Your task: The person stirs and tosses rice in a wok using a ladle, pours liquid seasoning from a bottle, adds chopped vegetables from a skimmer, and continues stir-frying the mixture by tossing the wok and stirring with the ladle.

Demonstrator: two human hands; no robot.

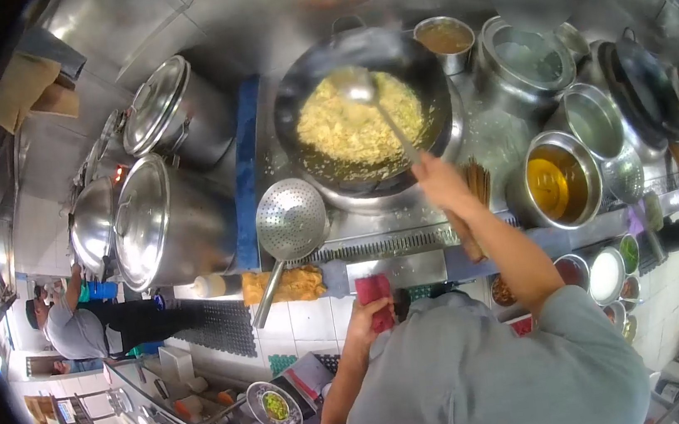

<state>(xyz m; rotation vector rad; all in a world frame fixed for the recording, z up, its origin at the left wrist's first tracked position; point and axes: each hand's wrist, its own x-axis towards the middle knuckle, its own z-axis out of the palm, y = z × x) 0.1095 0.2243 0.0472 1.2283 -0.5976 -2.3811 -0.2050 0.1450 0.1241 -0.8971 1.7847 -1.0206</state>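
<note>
My right hand (441, 182) is closed around the long handle of a ladle (357, 84), and the handle's end sticks out below my wrist. The bowl of the ladle is over the yellow fried rice (359, 130), slightly blurred. A large black wok (300, 162) on the stove holds the rice. Down at the counter's front edge, my left hand (366, 322) grips a folded red cloth (376, 302). Left of the wok lies a perforated skimmer (291, 217), its handle across a yellow cloth (268, 287).
Big lidded pots (206, 219) stand on the left. To the right are a pot of yellow oil (554, 183), a bundle of thin sticks (479, 183) and several seasoning bowls (606, 274). Another person (76, 326) stands at the far left.
</note>
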